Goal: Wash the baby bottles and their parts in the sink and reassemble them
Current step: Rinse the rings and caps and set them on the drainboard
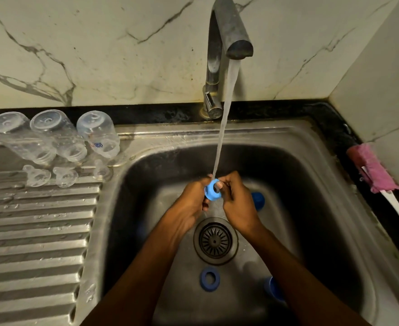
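Note:
A blue bottle ring (212, 190) sits under the running water, held between both hands over the sink basin (311, 208). My left hand (189, 205) grips its left side; my right hand (237, 203) pinches its right side, a fingertip in the hole. Another blue ring (209, 279) lies on the basin floor near the drain (215, 241). Blue parts lie at the right (257, 200) and lower right (274, 289), partly hidden by my right arm. Three clear bottles (52, 137) stand upside down on the drainboard, with three clear teats (64, 176) in front of them.
The tap (229, 31) pours a steady stream into the basin. A ribbed steel drainboard (33, 243) fills the left side. A pink-headed bottle brush (377, 170) with a white handle lies on the black counter edge at the right, against the wall.

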